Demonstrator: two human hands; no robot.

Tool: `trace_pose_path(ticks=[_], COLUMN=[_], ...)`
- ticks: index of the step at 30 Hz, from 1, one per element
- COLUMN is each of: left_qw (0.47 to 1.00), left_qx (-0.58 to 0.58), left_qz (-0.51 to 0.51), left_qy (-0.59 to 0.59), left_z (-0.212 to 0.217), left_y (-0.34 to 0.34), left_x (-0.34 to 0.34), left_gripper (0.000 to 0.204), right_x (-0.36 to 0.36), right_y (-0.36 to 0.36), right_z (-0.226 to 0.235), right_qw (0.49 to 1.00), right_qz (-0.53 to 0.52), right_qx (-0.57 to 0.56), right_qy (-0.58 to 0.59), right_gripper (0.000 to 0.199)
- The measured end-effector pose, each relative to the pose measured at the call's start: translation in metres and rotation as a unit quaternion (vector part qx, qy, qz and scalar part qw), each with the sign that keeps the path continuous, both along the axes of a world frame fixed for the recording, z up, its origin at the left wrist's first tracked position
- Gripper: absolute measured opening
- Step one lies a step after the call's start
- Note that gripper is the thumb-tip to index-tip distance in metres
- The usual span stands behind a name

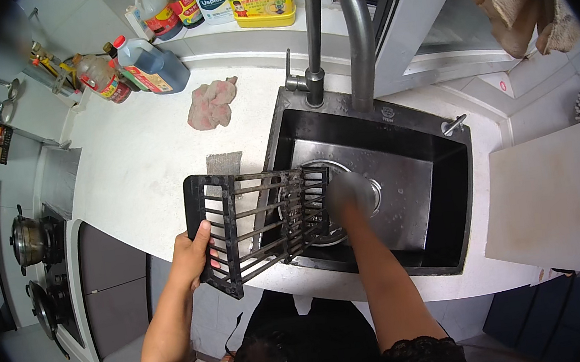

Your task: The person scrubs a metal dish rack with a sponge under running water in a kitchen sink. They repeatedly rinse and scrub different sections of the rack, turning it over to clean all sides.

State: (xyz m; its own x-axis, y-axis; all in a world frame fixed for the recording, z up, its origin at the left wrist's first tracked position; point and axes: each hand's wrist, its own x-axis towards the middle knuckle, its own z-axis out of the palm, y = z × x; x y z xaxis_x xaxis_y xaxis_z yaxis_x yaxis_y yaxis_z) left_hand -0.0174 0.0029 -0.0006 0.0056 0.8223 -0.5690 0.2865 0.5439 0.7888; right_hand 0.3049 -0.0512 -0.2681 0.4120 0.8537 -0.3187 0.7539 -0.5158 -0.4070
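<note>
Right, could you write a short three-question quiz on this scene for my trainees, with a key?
1. Which hand grips the left end of the rack?
2. True or false: the white board is to the right of the sink.
3. What lies on the counter to the left of the tap? A: a plate. B: a cloth. C: a mug.

Key: 1. The left hand. 2. True. 3. B.

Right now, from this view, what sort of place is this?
Looks like a kitchen, probably a home one: a black sink set into the counter, a steel pot at far left, and a white cutting board at right.
</note>
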Motion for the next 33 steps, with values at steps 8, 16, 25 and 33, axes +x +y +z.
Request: trace_pose_path(ticks=[8, 16, 25, 33], left_qw=[0.999, 0.999, 0.998, 0.999], left_qx=[-0.027, -0.005, 0.017, -0.024], left_qz=[0.032, 0.031, 0.053, 0.045], left_qy=[-0.008, 0.01, 0.03, -0.002], left_z=[0.014, 0.023, 0.019, -0.001], left_y=[-0.012, -0.024, -0.023, -0.019], left_x=[0.004, 0.014, 0.013, 0.022], left_gripper=[0.051, 0.049, 0.053, 0.051], right_x=[-0.025, -0.023, -0.013, 0.018], right_y=[0.017, 0.032, 0.003, 0.01], right_z=[0.102, 0.067, -0.009, 0.081], right_qw=[0.963, 0.945, 0.935, 0.971], right_qz=[-0.129, -0.167, -0.146, -0.159], right_qx=[0.14, 0.111, 0.318, 0.111], right_qy=[0.192, 0.258, 0.054, 0.142], right_gripper=[0.045, 0.031, 0.031, 0.028])
